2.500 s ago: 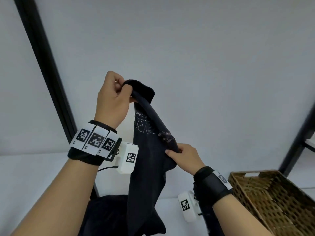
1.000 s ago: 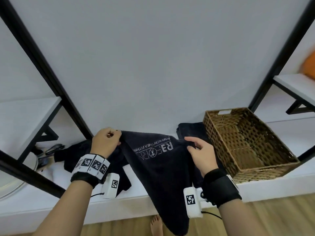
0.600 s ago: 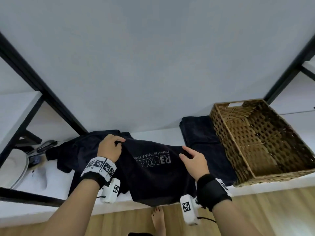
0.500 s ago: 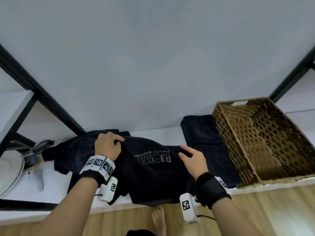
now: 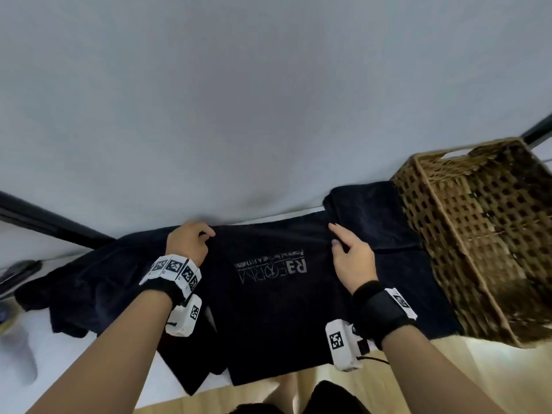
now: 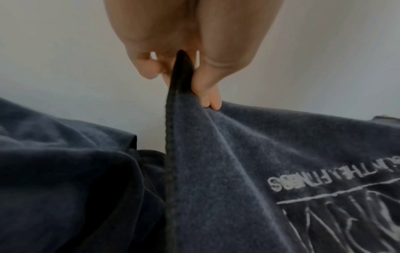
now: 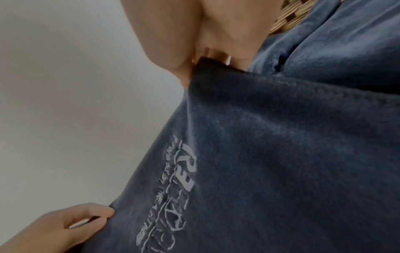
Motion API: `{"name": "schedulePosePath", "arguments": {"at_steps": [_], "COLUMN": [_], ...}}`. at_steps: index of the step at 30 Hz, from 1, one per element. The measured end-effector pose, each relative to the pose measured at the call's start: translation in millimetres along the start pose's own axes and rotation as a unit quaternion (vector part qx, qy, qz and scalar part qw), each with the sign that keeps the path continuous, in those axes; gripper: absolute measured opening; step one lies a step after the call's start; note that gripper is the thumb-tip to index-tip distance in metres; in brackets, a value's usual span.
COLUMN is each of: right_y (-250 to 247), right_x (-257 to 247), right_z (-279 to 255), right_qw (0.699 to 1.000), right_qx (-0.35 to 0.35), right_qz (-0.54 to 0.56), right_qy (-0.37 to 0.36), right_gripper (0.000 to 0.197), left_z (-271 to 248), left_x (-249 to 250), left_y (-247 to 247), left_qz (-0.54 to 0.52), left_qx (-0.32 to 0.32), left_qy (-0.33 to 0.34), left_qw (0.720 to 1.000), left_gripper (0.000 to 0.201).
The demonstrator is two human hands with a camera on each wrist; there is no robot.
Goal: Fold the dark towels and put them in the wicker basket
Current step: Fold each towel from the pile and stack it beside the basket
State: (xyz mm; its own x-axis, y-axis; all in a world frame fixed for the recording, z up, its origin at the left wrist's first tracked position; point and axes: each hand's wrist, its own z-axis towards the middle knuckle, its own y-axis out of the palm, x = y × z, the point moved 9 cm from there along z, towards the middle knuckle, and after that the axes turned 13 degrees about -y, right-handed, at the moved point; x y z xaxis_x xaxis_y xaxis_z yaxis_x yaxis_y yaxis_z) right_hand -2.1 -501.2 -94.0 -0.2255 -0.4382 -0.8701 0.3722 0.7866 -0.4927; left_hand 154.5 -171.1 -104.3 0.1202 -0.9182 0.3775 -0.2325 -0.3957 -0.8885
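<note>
A dark towel with a white printed logo [image 5: 270, 306] lies spread on the white shelf, its near edge hanging over the front. My left hand [image 5: 191, 243] pinches its far left corner; in the left wrist view the corner [image 6: 180, 75] sits between thumb and fingers. My right hand [image 5: 348, 253] pinches the far right corner [image 7: 207, 68]. A folded dark towel [image 5: 376, 216] lies to the right, against the wicker basket [image 5: 478, 246]. More crumpled dark towels [image 5: 86, 282] lie to the left, also seen in the left wrist view [image 6: 65, 171].
The white wall rises right behind the shelf. A black frame post [image 5: 50, 225] runs at the left. Small objects [image 5: 18, 273] sit at the far left of the shelf. Wooden floor [image 5: 448, 369] and my foot show below the front edge.
The towel went from hanging in the air to lying flat on the shelf. Both hands moved down and forward towards the wall, still holding its far corners.
</note>
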Motion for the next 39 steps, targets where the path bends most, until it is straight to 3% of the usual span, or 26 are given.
{"name": "schedulePosePath", "arguments": {"at_steps": [3, 8, 13, 16, 19, 22, 25, 27, 29, 31, 33, 39], "right_y": [21, 69, 88, 88, 88, 106, 119, 120, 122, 125, 129, 134], "right_x": [10, 46, 67, 68, 55, 56, 73, 81, 85, 88, 89, 90], "right_z": [10, 20, 25, 20, 3, -34, -72, -86, -92, -92, -90, -77], "right_qw": [0.997, 0.974, 0.955, 0.950, 0.934, 0.893, 0.847, 0.839, 0.833, 0.836, 0.839, 0.840], "right_qx": [-0.050, -0.178, -0.222, -0.216, -0.213, -0.322, -0.409, -0.416, -0.412, -0.402, -0.400, -0.406], "right_qz": [-0.067, -0.127, -0.184, -0.220, -0.288, -0.316, -0.337, -0.345, -0.363, -0.368, -0.364, -0.354], "right_qy": [-0.006, 0.052, 0.067, 0.059, 0.004, -0.012, 0.040, 0.065, 0.064, 0.060, 0.061, 0.071], "right_gripper": [0.049, 0.074, 0.081, 0.086, 0.083, 0.083, 0.097, 0.105, 0.109, 0.110, 0.112, 0.107], "left_z": [13, 18, 30, 37, 39, 33, -1, -42, -90, -123, -133, -101], "left_x": [-4, -17, -32, -36, -36, -27, 3, 15, 5, -19, -34, -40], "left_y": [20, 75, 97, 103, 108, 97, 82, 102, 144, 173, 183, 181], "left_qz": [-0.004, 0.059, 0.116, 0.163, 0.215, 0.285, 0.237, 0.226, 0.262, 0.274, 0.287, 0.340], "left_qx": [-0.001, -0.138, -0.198, -0.192, -0.195, -0.121, -0.018, -0.060, -0.188, -0.284, -0.296, -0.238], "left_qy": [0.021, 0.040, 0.011, 0.013, 0.026, 0.061, 0.126, 0.150, 0.112, 0.030, 0.004, 0.006], "left_qw": [1.000, 0.988, 0.973, 0.968, 0.957, 0.949, 0.963, 0.961, 0.940, 0.918, 0.911, 0.910], "left_gripper": [0.035, 0.066, 0.070, 0.069, 0.070, 0.070, 0.060, 0.052, 0.070, 0.099, 0.116, 0.128]}}
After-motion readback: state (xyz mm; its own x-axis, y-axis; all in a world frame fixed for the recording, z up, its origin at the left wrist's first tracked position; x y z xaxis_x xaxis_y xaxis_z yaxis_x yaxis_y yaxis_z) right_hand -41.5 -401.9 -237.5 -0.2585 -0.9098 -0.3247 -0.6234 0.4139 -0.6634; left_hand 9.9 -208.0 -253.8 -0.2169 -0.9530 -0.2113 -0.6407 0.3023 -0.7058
